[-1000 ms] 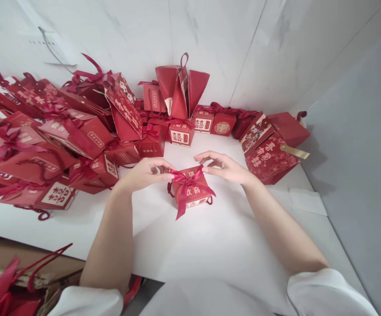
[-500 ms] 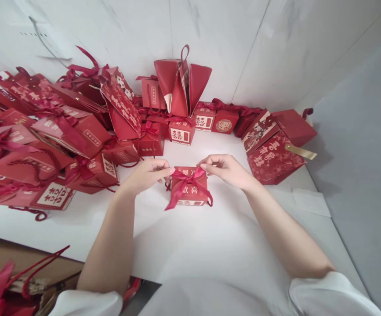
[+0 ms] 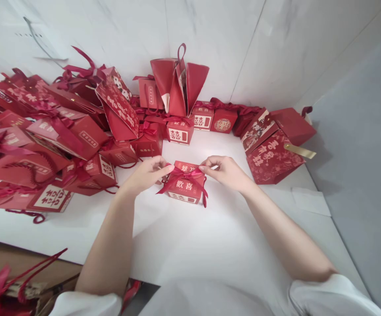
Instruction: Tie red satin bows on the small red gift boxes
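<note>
A small red gift box [image 3: 184, 186] with pale lettering rests on the white table [image 3: 177, 237], in front of my body. A dark red ribbon [image 3: 186, 174] is tied in a bow across its top, with two tails hanging over the front. My left hand [image 3: 148, 174] pinches the bow's left loop between thumb and forefinger. On the other side my right hand [image 3: 222, 172] pinches the right loop in the same way. Red cord shows at both sides of the box.
Many red boxes [image 3: 88, 175] are heaped at the left. More stand along the marble wall [image 3: 216, 44], with a folded carton [image 3: 179, 85] on top. Larger boxes [image 3: 276, 156] sit at the right near a white paper [image 3: 310, 201]. A cardboard carton [image 3: 19, 259] is at lower left.
The box has turned slightly and its front lettering now shows below the bow. The ribbon tails have spread outward and the bow looks tauter. Both hands keep their pinch.
</note>
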`<state>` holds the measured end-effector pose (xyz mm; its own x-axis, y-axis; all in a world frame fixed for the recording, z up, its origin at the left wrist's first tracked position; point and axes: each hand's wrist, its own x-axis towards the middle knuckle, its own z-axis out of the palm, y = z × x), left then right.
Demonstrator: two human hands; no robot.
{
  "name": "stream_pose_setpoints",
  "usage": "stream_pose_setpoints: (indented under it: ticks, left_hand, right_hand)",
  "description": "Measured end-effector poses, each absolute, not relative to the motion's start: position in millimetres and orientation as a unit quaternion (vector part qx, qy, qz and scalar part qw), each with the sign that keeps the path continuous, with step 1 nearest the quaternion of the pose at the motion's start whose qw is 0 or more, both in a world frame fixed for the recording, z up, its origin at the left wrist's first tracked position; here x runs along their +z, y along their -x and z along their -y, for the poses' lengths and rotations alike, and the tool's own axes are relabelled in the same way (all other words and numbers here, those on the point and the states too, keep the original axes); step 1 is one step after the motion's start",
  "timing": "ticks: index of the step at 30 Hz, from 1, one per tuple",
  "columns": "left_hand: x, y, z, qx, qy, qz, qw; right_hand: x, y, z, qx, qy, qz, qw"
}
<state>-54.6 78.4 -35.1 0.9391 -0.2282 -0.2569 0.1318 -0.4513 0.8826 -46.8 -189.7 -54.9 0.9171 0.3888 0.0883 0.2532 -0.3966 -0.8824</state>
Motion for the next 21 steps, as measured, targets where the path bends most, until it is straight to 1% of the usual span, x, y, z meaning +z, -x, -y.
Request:
stream_pose_setpoints:
  ticks: [2,4,9,13,17,19,21]
  left_hand:
    - [-36,57,-67,-0.119,-0.837,-0.011,0.534]
    - [-38,59,-55,-0.112,-0.832,-0.040,0.543]
    - [-47,60,-42,-0.237,-0.751,-0.023,0.615]
    - [-50,59,-41,-0.281,-0.696,-0.024,0.660]
    - [-52,58,-39,-0.296,-0.683,-0.047,0.666]
    - [-55,56,-46,-0.294,-0.691,-0.015,0.660]
    - [-61,52,-61,-0.305,-0.692,0.079,0.649]
  right_hand:
    - [-54,47,189,0.073,0.832,0.190,0.517]
    - [-54,47,188,0.075,0.833,0.187,0.515]
    - [-53,47,188,0.064,0.843,0.182,0.502]
    - [-57,47,187,0.067,0.841,0.174,0.508]
    - [-64,48,183,0.055,0.837,0.143,0.525]
    - [-66,48,182,0.044,0.828,0.122,0.545]
    - [-67,46,184,0.043,0.806,0.095,0.582]
